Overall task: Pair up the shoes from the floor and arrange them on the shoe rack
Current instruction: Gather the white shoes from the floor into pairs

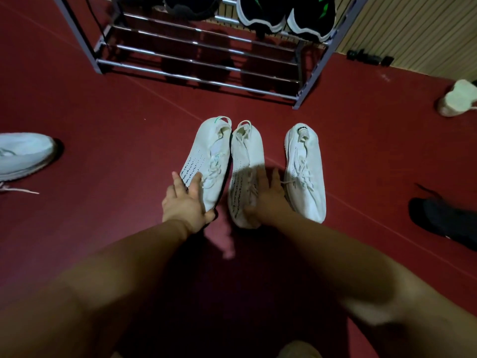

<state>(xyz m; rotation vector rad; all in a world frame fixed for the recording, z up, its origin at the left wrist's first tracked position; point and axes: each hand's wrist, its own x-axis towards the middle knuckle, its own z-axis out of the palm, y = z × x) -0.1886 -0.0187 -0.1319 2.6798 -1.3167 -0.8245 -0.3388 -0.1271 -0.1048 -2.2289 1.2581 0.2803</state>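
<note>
Far to the left of the left hand's fingers, a pale sneaker lies on the red floor at the frame's edge, its lace trailing loose beside it.

The left hand reaches forward with its fingers spread and curled around the toe of the leftmost white shoe: the fingertips press on the dotted upper while the thumb wraps under the toe end, so the hand grips that shoe. Its heel loop points away from the fingers, toward the shoe rack.

Just right of those fingers stands the middle white shoe, its heel touching the heel of the leftmost one. The right hand is blurred; its fingers lie splayed over the laces and toe of this shoe, resting on it, but whether they actually clasp it cannot be told.

Immediately right of the right hand's fingers sits a third white shoe, apart from the middle one, toe toward the person.

Beyond all the fingertips, the rack's lower bars are bare, and a black pair with white soles and green marks sits on an upper tier.

Well to the right of the right hand, a cream shoe and a black shoe lie on the floor.
</note>
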